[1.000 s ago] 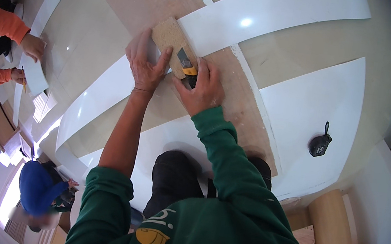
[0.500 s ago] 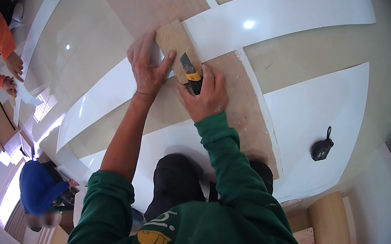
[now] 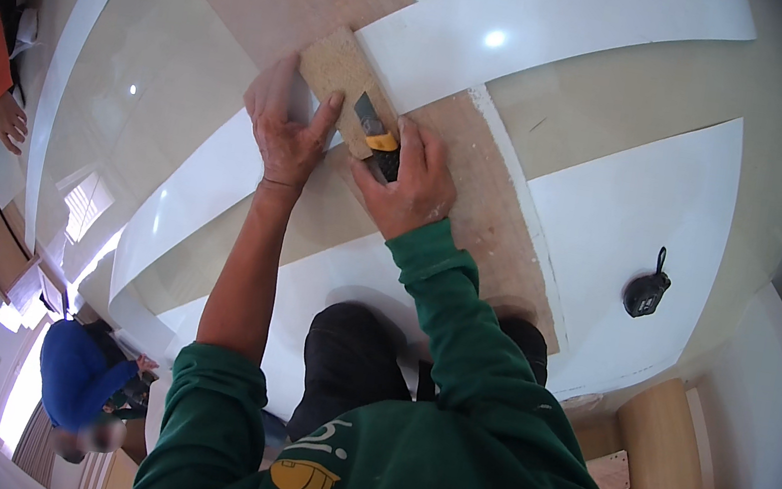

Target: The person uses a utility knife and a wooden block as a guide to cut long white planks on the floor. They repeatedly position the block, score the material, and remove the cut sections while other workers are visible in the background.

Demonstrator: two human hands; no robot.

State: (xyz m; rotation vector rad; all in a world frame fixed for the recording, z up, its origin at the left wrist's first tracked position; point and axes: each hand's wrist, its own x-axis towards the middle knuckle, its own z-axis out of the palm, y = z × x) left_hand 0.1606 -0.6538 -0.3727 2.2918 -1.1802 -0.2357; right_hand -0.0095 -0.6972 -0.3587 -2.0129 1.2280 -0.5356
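Utility knife (image 3: 382,143): probably light; grip handle; right hand (image 3: 418,180) fingers clasping.
Chipboard block (image 3: 339,62): likely stiff; left hand (image 3: 289,141) fingers splayed, thumb atop.

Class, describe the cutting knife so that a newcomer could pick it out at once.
Follow the green right sleeve up to the right hand. It grips the knife over a tan block; a yellow band between dark handle and grey blade sets the knife apart from its neighbours.

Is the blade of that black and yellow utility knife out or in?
Out: a slanted grey metal blade shows past the yellow collar of the knife, over the tan rectangular board. The right hand holds it.
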